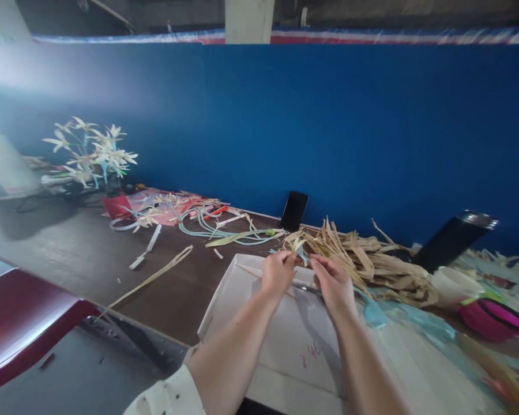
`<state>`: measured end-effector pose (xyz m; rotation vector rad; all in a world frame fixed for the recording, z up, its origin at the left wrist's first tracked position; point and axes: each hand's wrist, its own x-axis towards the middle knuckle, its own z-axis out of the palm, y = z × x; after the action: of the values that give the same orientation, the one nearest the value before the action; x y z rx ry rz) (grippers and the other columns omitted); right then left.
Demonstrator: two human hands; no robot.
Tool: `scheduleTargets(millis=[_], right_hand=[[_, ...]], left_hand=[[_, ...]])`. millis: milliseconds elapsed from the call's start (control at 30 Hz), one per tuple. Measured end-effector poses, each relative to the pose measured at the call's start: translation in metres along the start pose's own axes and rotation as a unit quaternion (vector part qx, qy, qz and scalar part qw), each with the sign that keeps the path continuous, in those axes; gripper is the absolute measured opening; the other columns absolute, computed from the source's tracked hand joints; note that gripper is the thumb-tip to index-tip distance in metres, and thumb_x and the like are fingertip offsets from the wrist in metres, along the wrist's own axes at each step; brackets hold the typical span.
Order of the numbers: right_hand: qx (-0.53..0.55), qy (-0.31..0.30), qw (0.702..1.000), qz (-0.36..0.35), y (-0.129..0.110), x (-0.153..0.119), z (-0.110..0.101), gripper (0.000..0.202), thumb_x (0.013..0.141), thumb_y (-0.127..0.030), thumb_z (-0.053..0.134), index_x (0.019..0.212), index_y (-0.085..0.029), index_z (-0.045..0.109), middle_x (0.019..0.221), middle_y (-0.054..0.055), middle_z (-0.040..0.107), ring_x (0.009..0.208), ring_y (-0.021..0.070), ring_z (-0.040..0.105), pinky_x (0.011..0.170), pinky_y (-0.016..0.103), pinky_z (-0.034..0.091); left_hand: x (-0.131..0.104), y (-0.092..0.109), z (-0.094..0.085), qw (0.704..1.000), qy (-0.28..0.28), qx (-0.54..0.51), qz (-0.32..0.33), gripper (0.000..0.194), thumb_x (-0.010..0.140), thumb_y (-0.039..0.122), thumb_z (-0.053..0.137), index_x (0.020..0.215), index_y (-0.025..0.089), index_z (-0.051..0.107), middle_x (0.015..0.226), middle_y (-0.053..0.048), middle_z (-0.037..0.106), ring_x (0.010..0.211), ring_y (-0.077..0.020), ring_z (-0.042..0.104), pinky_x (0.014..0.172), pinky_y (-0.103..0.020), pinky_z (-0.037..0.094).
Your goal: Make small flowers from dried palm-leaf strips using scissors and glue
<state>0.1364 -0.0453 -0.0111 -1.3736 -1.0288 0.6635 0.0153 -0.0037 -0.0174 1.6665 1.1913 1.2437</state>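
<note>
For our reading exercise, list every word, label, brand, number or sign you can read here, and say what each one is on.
"46": handwritten in reddish ink on the white cardboard under the forearms.
Just before it, one more mark in similar ink: perhaps a 2, too blurred to be sure.
No readable words or brands show on the phone, bottle or elsewhere.

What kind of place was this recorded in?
Probably a craft workspace: finished-looking pale flowers stand on the dark table, a heap of dried husk-like strips lies nearby, and a blue partition runs behind.
</note>
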Motion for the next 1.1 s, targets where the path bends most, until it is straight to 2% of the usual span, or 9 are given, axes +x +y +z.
scheduleTargets(millis=[100, 233, 433, 733, 1100], right_hand=[[0.005, 0.031, 1.000, -0.004, 0.005, 0.003, -0.004, 0.043, 0.065, -0.051, 0.064, 0.085, -0.014, 0.066, 0.051, -0.002, 0.050, 0.044, 0.0103, 0.040, 0.041, 0.022, 0.029], [-0.002, 0.005, 1.000, 0.000, 0.005, 0.003, -0.004, 0.042, 0.064, -0.051, 0.065, 0.083, -0.014, 0.067, 0.047, -0.003, 0.047, 0.042, 0.0094, 0.037, 0.040, 0.022, 0.026], [0.024, -0.014, 1.000, -0.015, 0.001, 0.002, -0.001, 0.048, 0.065, -0.050, 0.065, 0.095, -0.013, 0.067, 0.057, 0.000, 0.055, 0.045, 0.0093, 0.039, 0.040, 0.022, 0.028], [0.005, -0.006, 1.000, -0.023, 0.002, 0.003, 0.001, 0.044, 0.064, -0.051, 0.067, 0.087, -0.014, 0.067, 0.062, 0.002, 0.059, 0.047, 0.0099, 0.043, 0.041, 0.022, 0.030], [-0.071, 0.011, 0.997, -0.026, -0.003, 0.000, 0.000, 0.040, 0.066, -0.048, 0.064, 0.088, -0.014, 0.068, 0.058, 0.001, 0.060, 0.048, 0.0125, 0.047, 0.044, 0.024, 0.032]], left_hand=[[0.006, -0.005, 0.003, 0.997, 0.003, -0.072, -0.035, 0.032, 0.081, 0.038, 0.046, 0.074, 0.015, 0.068, 0.067, -0.002, 0.064, 0.063, -0.0124, 0.054, 0.058, -0.022, 0.038], [0.007, -0.007, 0.005, 0.994, -0.019, -0.103, -0.010, 0.033, 0.079, 0.042, 0.048, 0.074, 0.015, 0.067, 0.069, -0.002, 0.065, 0.065, -0.0125, 0.055, 0.060, -0.022, 0.040], [0.000, 0.001, 0.003, 0.998, -0.043, -0.048, 0.019, 0.029, 0.080, 0.032, 0.045, 0.067, 0.015, 0.065, 0.061, 0.001, 0.060, 0.060, -0.0104, 0.050, 0.057, -0.020, 0.037], [-0.004, 0.002, 0.006, 0.996, -0.067, -0.030, 0.040, 0.027, 0.079, 0.033, 0.046, 0.068, 0.015, 0.064, 0.060, 0.002, 0.057, 0.059, -0.0097, 0.049, 0.057, -0.019, 0.035], [-0.005, -0.001, 0.006, 0.995, -0.059, -0.003, 0.076, 0.024, 0.080, 0.028, 0.045, 0.065, 0.016, 0.061, 0.061, 0.002, 0.056, 0.061, -0.0097, 0.049, 0.060, -0.019, 0.036]])
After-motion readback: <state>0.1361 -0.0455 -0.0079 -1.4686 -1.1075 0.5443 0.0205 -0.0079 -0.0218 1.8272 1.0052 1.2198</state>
